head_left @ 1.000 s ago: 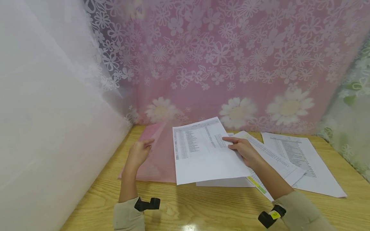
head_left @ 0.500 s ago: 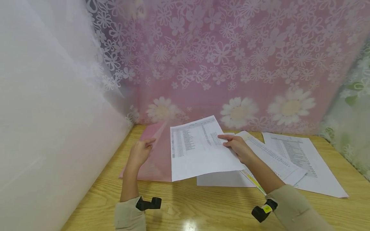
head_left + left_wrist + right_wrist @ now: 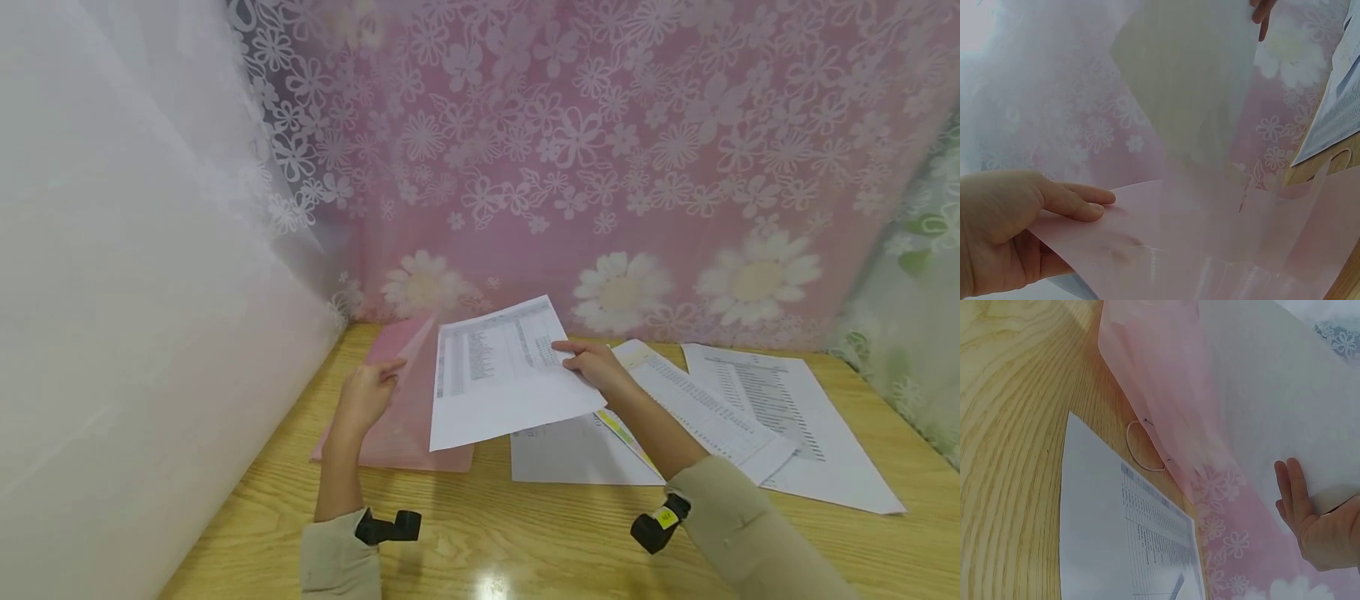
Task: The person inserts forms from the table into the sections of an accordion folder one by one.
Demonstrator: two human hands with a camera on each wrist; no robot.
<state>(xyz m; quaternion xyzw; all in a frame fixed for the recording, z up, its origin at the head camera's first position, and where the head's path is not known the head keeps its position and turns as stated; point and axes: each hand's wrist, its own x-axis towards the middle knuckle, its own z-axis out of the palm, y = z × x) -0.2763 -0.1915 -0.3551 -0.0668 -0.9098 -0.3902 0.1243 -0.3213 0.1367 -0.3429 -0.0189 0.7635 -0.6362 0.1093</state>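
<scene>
A pink translucent folder [image 3: 442, 458] lies at the left of the table, its upper cover raised. My left hand [image 3: 365, 396] pinches the edge of that cover between thumb and fingers, as the left wrist view shows on the folder [image 3: 1166, 250]. With its fingers on the back and thumb on the front, my right hand [image 3: 602, 371] grips the right edge of a printed sheet of paper [image 3: 502, 396]. This sheet is tilted in the air, its left part overlapping the folder in the head view. The right wrist view shows the sheet's pale underside [image 3: 1260, 387].
Loose printed papers [image 3: 558, 458] lie under and right of the held sheet, one with a yellow and green strip. Another printed page [image 3: 780, 408] is at the far right. A thin string loop [image 3: 1132, 450] sticks out from the folder's edge. Flowered curtain [image 3: 525, 167] hangs behind.
My right hand has carried the sheet leftward and slightly up, so it covers more of the folder. More of the papers beneath shows. My left hand has hardly moved.
</scene>
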